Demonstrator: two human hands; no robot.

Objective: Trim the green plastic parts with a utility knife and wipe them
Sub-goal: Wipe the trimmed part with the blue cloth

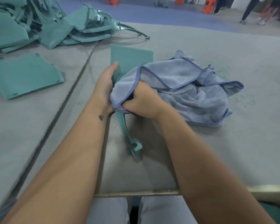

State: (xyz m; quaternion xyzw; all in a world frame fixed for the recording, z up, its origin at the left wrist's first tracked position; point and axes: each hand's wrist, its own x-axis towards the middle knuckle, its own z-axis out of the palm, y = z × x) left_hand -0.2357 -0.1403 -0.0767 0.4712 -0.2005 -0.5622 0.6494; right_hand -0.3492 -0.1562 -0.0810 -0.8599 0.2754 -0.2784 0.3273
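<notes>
Centre of frame: left hand (106, 84) grips the left edge of a green part (129, 58), thumb laid up along its flat panel, fingers hidden behind. The part's panel reaches toward upper centre; its narrow curved arm runs down toward lower centre and ends in a small mount block over the table (233, 151). Right hand (142, 103) is curled tight round a bunched fold of a blue cloth (192, 94), pressing it onto the part's middle, just beside the left hand. The rest of the cloth lies crumpled on the table to the right of centre. Green shavings (225, 70) are scattered on the table just right of the cloth. Left of frame: a second flat green panel (26, 75) lies alone. Upper left: a pile (47, 25) of like green parts. Far top: orange stools (208, 6) and standing persons' legs (249, 8). No knife visible in either hand.
</notes>
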